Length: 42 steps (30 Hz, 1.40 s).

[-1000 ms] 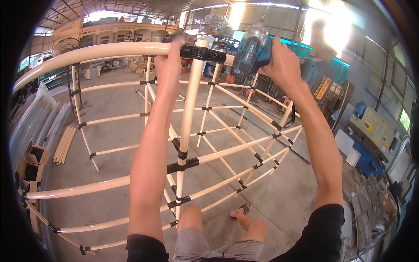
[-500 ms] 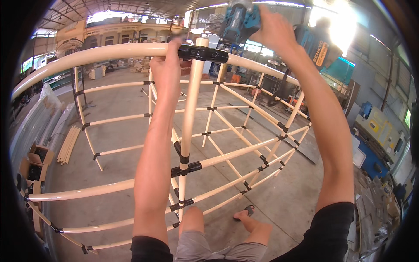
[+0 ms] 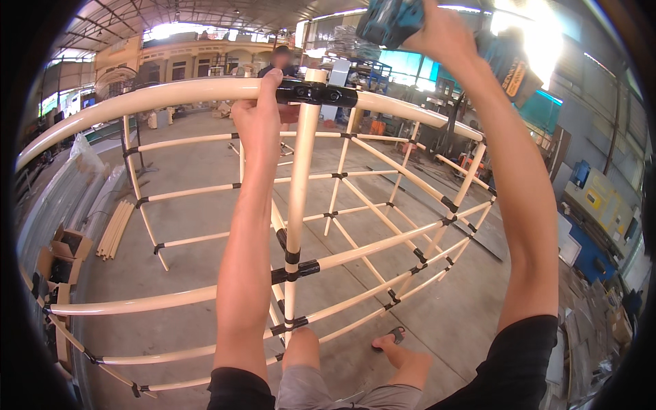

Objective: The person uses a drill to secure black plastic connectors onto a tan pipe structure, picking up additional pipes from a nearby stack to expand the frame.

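Note:
Cream-coloured pipes and black joints make up a large rack frame in front of me. My left hand (image 3: 258, 113) is closed round the curved top pipe (image 3: 164, 93), its thumb reaching up beside the black metal joint (image 3: 316, 94). An upright pipe (image 3: 298, 178) runs down from that joint. High on the right, my right hand (image 3: 447, 34) grips a teal and black cordless drill (image 3: 391, 24), partly cut off by the upper edge. The drill is held above the top rail, apart from the joint; its tip is out of sight.
Beyond the frame stands another person (image 3: 280, 61). Open cardboard boxes (image 3: 68, 246) of black parts and a bundle of cream pipes (image 3: 116, 230) lie at left, near wrapped metal lengths (image 3: 68, 184). A yellow and blue machine (image 3: 593, 205) stands at right, with stacked sheets (image 3: 581, 328) nearer me.
The drill in my right hand has moved up and right, away from the joint. My left hand stays on the pipe. A person now shows behind the joint.

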Motion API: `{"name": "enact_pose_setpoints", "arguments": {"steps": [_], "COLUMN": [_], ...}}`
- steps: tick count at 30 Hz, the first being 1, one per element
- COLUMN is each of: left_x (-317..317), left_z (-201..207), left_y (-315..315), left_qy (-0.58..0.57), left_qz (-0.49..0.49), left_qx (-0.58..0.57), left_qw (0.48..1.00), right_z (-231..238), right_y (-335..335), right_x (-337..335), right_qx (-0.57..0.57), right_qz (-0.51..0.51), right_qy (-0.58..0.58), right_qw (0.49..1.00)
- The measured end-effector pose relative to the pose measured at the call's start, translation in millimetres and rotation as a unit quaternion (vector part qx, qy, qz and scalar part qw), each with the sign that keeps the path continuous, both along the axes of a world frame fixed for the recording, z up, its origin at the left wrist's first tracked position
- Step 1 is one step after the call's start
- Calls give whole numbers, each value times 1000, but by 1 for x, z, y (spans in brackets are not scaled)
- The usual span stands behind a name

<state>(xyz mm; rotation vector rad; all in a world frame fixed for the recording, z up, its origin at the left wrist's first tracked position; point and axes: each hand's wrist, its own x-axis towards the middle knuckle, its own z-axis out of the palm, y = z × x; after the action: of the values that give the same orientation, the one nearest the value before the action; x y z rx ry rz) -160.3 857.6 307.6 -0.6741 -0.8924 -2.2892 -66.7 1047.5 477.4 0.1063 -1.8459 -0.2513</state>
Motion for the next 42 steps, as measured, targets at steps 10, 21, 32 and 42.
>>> {"name": "enact_pose_setpoints", "arguments": {"steps": [10, 21, 32, 42], "left_x": [-15, -2, -4, -6], "left_z": [-3, 1, 0, -1], "left_y": [4, -11, 0, 1], "left_qy": [8, 54, 16, 7], "left_qz": [66, 53, 59, 73], "left_qx": [11, 6, 68, 71], "left_qw": [998, 997, 996, 995], "right_z": [-25, 27, 15, -27], "right_y": [3, -12, -9, -8], "right_x": [-33, -94, -98, -118], "right_qx": [79, 19, 25, 89], "right_qz": [-49, 29, 67, 63], "right_qy": [-81, 26, 1, -91], "right_qw": [992, 999, 997, 990]}}
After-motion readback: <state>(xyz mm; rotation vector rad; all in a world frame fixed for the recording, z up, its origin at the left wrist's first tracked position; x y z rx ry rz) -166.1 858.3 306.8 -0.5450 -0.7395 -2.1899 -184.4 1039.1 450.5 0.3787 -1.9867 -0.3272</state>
